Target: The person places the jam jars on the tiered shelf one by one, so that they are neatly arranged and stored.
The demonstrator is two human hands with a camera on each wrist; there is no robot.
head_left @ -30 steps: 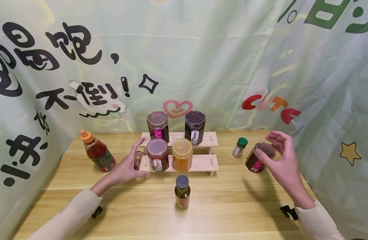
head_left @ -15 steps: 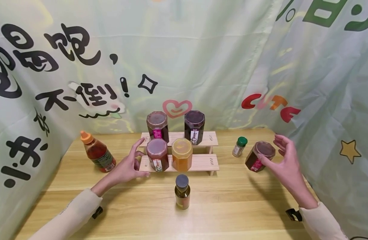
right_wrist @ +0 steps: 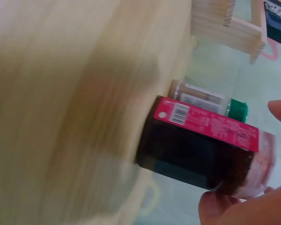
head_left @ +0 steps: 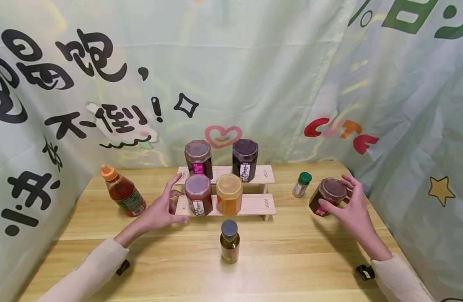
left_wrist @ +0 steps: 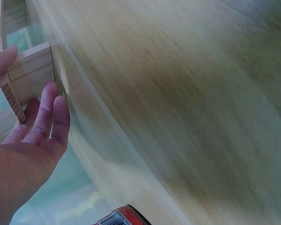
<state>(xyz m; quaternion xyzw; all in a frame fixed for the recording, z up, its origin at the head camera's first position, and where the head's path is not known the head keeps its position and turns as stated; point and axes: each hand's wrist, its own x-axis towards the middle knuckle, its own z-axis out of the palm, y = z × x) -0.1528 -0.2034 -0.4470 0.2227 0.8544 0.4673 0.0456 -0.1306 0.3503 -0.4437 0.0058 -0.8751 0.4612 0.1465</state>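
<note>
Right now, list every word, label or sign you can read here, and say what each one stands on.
"CUTE", in red and orange letters: on the backdrop cloth.
"不倒!", black brush characters: on the same cloth, left side.
Large black characters further left and green ones at top right: cut off, not readable whole.
Red label with a barcode on the dark jar that the right hand grips: print too small.
Labels on the shelf jars: too small.

A staged tabletop set rather than a lived-in kitchen: pale green printed cloth backdrops point(head_left: 254, 75), covered in cartoon lettering, a smiling heart and the word "CUTE", hang on three sides of a light wooden table point(head_left: 292, 260). A small two-step wooden display rack point(head_left: 254, 205) shows off four hexagonal jars, with a sauce bottle point(head_left: 122, 191), a green-capped spice shaker point(head_left: 301, 185) and a grey-capped little bottle point(head_left: 229, 241) standing on the table around it.
</note>
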